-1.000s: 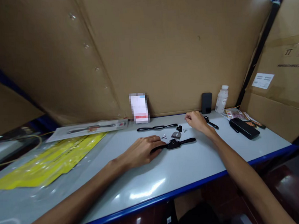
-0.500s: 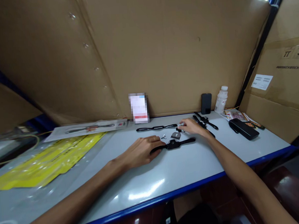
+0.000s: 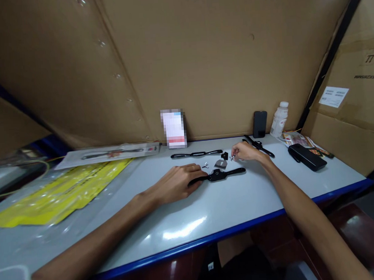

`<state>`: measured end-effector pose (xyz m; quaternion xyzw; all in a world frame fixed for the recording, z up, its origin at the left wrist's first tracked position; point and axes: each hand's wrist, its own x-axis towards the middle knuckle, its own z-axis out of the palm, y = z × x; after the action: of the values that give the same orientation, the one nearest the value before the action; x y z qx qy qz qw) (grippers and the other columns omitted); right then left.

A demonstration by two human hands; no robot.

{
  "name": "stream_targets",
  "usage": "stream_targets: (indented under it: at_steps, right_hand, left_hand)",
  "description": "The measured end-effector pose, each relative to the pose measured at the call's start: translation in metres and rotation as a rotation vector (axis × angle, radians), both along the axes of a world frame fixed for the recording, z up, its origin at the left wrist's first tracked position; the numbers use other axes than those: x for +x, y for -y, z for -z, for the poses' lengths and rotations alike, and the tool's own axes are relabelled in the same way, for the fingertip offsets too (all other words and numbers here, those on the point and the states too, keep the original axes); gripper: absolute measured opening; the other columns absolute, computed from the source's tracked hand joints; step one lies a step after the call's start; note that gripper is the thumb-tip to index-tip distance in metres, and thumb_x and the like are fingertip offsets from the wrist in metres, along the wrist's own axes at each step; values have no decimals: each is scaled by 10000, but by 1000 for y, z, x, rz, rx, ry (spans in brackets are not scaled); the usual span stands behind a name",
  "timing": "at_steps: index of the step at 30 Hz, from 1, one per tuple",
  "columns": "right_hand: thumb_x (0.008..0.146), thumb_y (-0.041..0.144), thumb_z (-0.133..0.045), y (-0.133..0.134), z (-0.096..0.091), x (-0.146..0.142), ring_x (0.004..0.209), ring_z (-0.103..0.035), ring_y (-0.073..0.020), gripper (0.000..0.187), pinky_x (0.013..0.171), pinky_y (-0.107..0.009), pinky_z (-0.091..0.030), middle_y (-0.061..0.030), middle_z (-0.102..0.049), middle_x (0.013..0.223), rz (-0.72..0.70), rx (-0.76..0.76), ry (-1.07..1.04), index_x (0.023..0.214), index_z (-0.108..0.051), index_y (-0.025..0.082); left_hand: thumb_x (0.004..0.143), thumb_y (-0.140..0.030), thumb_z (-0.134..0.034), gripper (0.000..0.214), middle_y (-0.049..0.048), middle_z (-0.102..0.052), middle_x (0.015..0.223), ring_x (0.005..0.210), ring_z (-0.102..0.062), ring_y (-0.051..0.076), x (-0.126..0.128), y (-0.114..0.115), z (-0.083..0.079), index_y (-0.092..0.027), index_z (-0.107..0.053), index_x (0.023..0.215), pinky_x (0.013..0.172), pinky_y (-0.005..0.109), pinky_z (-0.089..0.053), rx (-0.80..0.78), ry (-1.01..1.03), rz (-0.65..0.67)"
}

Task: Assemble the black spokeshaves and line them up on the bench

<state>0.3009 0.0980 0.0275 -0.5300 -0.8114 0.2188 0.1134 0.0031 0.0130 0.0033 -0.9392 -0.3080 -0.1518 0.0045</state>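
My left hand (image 3: 180, 181) is closed round the left handle of a black spokeshave body (image 3: 218, 175), which lies near the table top. My right hand (image 3: 245, 151) pinches a small silver screw (image 3: 231, 158) just above the table. Between the hands lie a grey blade (image 3: 220, 163) and a small black cap piece (image 3: 224, 155). Other small silver screws (image 3: 205, 165) rest by my left fingers. Behind them is a second black spokeshave body (image 3: 196, 154). Beyond my right hand lie more black spokeshaves (image 3: 258, 145), partly covered by it.
Yellow sheets (image 3: 63, 192) in clear plastic and a bagged spokeshave (image 3: 112, 154) lie at left. A blurred screen (image 3: 174, 130), a phone (image 3: 260, 124) and a bottle (image 3: 279, 119) stand along the cardboard wall (image 3: 201, 63). A black case (image 3: 307, 157) sits at right.
My right hand has drawn slightly right, off the black cap piece, with a silver screw in its fingertips. My left hand keeps its hold on the spokeshave. The camera view has shifted a little.
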Motion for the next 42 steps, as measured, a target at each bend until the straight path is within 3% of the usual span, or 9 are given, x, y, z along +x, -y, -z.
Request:
stream_targets:
  at_steps: [5,10,18,28,34,42]
  right_hand:
    - [750,49,-735,2,-1,-2,779,-688,-158,118,715,-236,-454,-37,-759,751,-16,88,-37,703,-752,155]
    - [844,90,-658,12,-10,-10,727,-678,-134,116,640,-221,-461,-40,-771,814,-37,99,-127,773,-728,149]
    - [766,11,-605,42,-23,-37,561,-651,-116,203,529,-212,-512,4,-695,631,-159,-176,-490,663,-546,176]
    - [754,21,-577,52,-27,-41,587,-635,-116,200,552,-210,-472,6,-682,626,-194,-172,-349,660,-519,188]
    - [762,48,-575,58,-29,-43,586,-565,-101,158,599,-237,-377,28,-656,640,-248,-55,-173,680,-562,182]
    - [763,58,-589,61,-28,-47,654,-582,-123,155,627,-251,-361,13,-679,672,-274,31,-97,686,-557,189]
  left_hand:
    - [1017,-218,-500,315,89,-750,1101,931,-731,247,0,1,0,-209,-724,1239,769,366,-584,18,-44,-10]
    - [1019,-223,-502,319,92,-754,1098,924,-730,249,0,0,1,-211,-725,1247,755,366,-585,35,-28,-1]
    - [1027,-236,-480,337,76,-749,1065,908,-713,225,-1,-1,2,-226,-740,1242,750,324,-562,44,-35,-7]
    - [1038,-247,-451,358,83,-742,1061,900,-701,222,-1,1,1,-215,-744,1243,742,321,-550,33,-56,-27]
    - [1042,-231,-449,352,80,-741,1069,900,-704,229,-1,0,1,-211,-732,1252,735,332,-542,38,-59,-15]
    - [1043,-221,-457,340,81,-737,1045,886,-701,229,-1,0,2,-206,-735,1237,730,329,-540,46,-48,1]
